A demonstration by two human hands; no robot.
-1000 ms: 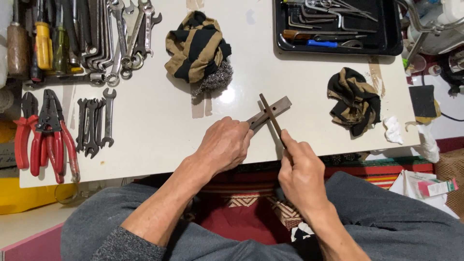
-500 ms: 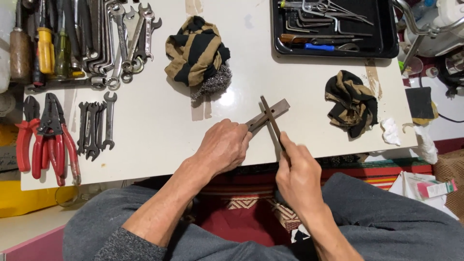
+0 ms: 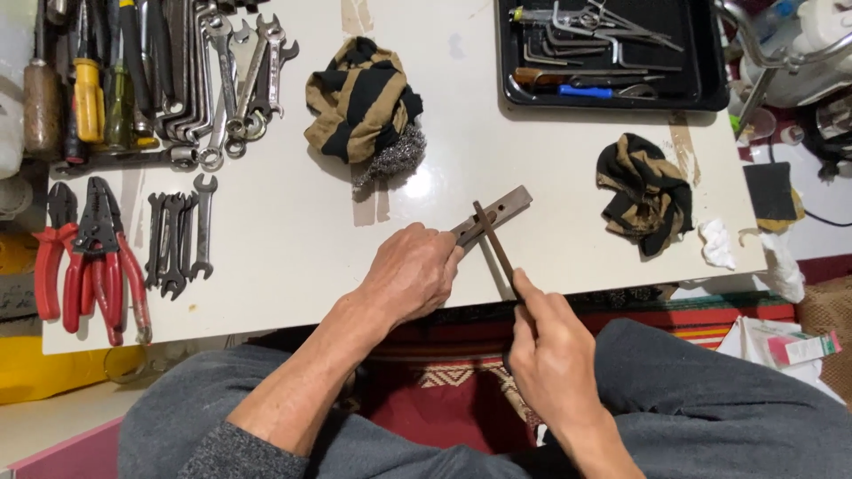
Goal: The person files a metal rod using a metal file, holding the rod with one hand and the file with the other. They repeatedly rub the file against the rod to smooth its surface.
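My left hand (image 3: 410, 277) grips one end of a flat grey metal bar (image 3: 499, 211) and presses it down on the white table (image 3: 293, 257) near the front edge. My right hand (image 3: 552, 346) holds a thin dark file (image 3: 493, 244) by its handle, the index finger laid along it. The file lies crosswise over the bar, touching it near the middle.
Wrenches (image 3: 182, 232) and red-handled pliers (image 3: 89, 262) lie at the left, screwdrivers (image 3: 87, 93) behind them. Two striped black-and-tan rags (image 3: 359, 93) (image 3: 646, 188), one with steel wool (image 3: 393, 156), a black tool tray (image 3: 612, 53) at the back right, crumpled white tissue (image 3: 715, 244).
My right hand has pulled back toward my body, drawing the file across the bar. The left hand and the bar have stayed in place.
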